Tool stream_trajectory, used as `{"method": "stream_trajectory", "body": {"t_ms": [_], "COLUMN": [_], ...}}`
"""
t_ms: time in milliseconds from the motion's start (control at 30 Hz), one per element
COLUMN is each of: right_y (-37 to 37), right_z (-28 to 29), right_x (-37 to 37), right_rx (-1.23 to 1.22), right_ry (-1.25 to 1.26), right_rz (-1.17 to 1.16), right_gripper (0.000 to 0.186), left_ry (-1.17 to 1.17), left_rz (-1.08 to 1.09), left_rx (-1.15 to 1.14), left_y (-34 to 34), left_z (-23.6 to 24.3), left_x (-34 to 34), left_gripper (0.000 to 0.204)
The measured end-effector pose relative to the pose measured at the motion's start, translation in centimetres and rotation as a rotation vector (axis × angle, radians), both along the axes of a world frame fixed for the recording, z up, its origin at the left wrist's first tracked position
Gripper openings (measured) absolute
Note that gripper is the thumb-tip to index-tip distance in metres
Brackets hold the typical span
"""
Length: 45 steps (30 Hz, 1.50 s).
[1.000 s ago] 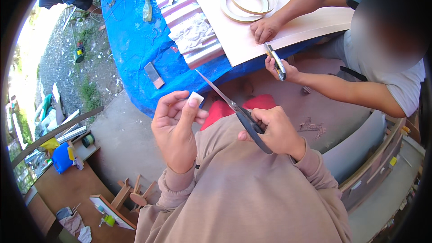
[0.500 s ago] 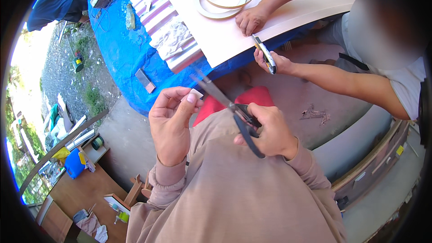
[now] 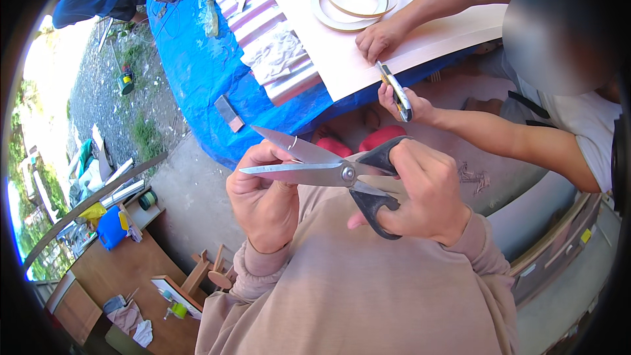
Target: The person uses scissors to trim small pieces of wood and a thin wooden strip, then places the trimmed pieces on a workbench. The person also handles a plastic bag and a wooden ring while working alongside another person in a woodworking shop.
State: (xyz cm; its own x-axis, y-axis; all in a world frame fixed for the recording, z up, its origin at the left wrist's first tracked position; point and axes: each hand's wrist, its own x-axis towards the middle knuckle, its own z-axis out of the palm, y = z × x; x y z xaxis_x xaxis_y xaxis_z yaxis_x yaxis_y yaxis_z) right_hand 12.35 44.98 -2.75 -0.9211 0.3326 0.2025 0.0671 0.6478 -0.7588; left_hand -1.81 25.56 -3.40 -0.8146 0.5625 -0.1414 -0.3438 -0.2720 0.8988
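In the head view I see the right hand (image 3: 427, 194) gripping spread-bladed scissors (image 3: 302, 174) by their handles, blades across the left hand (image 3: 264, 215); its fingertips are hidden, so I can't tell its grip. One yellow label (image 3: 586, 236) is too small to read.

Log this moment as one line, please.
Right hand: holding black-handled scissors, open | Left hand: partly hidden behind blades | Co-worker's hand: holding utility knife

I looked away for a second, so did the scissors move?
Yes. Against the near corner of the board, the scissors have opened, tips swung left and lower in the picture, crossing in front of the left hand.
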Motion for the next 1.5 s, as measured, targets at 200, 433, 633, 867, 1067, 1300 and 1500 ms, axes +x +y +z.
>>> {"method": "stream_trajectory", "body": {"t_ms": [200,433,633,867,1067,1300,1500], "right_y": [-0.7,-1.3,-1.3,-1.7,-2.5,-4.2,-6.0], "right_z": [1.1,1.8,2.6,2.8,1.3,-3.1,-5.0], "right_x": [-0.3,0.2,0.8,1.1,1.5,0.8,2.7], "right_rx": [0.049,0.117,0.116,0.168,0.094,-0.728,-0.803], "right_ry": [-0.052,-0.094,-0.085,-0.089,-0.061,-0.297,-0.370], "right_rz": [0.048,0.033,0.035,0.033,-0.041,-0.220,-0.272], "right_gripper": [0.064,0.064,0.063,0.061,0.046,0.050,0.047], "left_ry": [0.007,0.005,-0.076,-0.057,-0.074,-0.195,-0.511], "left_rz": [0.046,0.017,-0.014,-0.026,-0.049,0.079,-0.010], "left_rx": [0.021,-0.002,0.129,0.113,0.077,-0.259,-0.052], "left_y": [-1.0,-1.3,-1.4,-1.7,-1.5,-2.0,-3.1], "left_z": [0.4,1.1,0.4,0.4,1.4,-0.7,-4.2], "left_x": [0.0,0.1,0.1,0.1,0.2,-1.1,-2.4], "left_gripper": [0.025,0.023,0.021,0.020,0.014,0.012,0.008]}}
